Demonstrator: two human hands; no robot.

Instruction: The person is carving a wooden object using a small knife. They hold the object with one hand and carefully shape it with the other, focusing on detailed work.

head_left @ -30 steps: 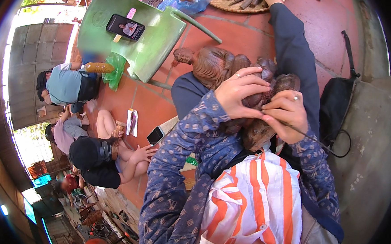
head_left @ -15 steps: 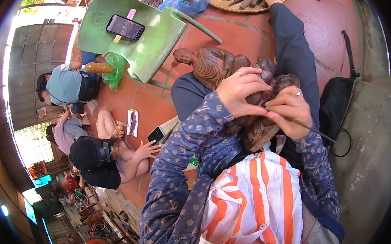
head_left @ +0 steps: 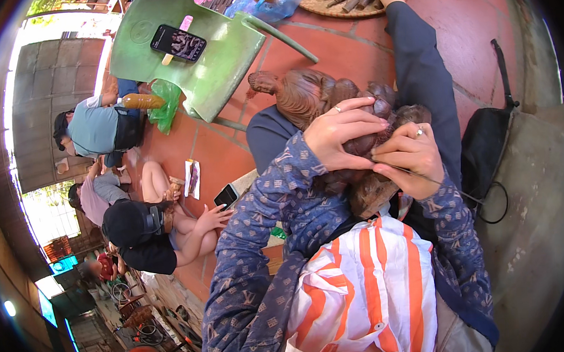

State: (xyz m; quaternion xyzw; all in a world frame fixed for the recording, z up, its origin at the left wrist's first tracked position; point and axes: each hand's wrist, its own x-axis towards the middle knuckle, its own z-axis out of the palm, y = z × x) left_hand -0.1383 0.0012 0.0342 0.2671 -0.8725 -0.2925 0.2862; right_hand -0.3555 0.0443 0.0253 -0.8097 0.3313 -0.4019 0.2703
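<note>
Across the person's lap, between the dark trouser legs point(head_left: 422, 64), lay the wooden carving point(head_left: 306, 97). Its long axis ran diagonally, from the small head point(head_left: 263, 83) at upper left to the rough base point(head_left: 368, 196) at lower right. Both hands were at the lower half, well apart from the head. The left hand point(head_left: 343, 137) grasped the carving from the left, fingers curved over it. The right hand point(head_left: 413, 158), nearer the base, pinched a thin rod point(head_left: 465, 196). The rod's axis ran from the pinch toward lower right, crossing the carving's line at a shallow angle; its inner tip could not be made out.
</note>
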